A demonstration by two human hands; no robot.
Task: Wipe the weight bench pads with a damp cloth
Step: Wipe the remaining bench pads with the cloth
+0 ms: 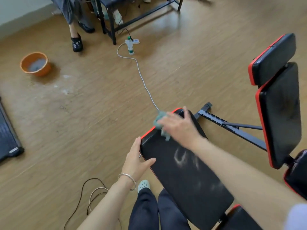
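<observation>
Stretched long and close together over a teal cloth (159, 120): the fingers (167, 122) of the right hand (181, 129), thumb flung wide, all smeared by blur. Cloth bunched on the far left corner of the long pad (186, 176), spilling past its red edge. Clamped on the same pad's left edge, nearer: the left hand (134, 161), fingers (137, 144) pressed together down the side, thumb across the top, bracelet (127, 178) at the wrist. Pale wet streaks (182, 157) on the pad's black top, nearer than the cloth.

Right of the long pad, tilted up: back pad (280, 117), with a head pad (272, 58) beyond it, both red-rimmed; notched frame bar (232, 126) low between. Left of the long pad, broad bare wood floor (93, 113); crossing it from the pad's far corner, a white cable (141, 75) to a power strip (132, 41) and bottle (130, 48). Far left of the pad, well apart: orange basin (42, 72) holding water, a damp patch beside it. Near the pad's left edge, by the feet, thin cable loops (95, 178).
</observation>
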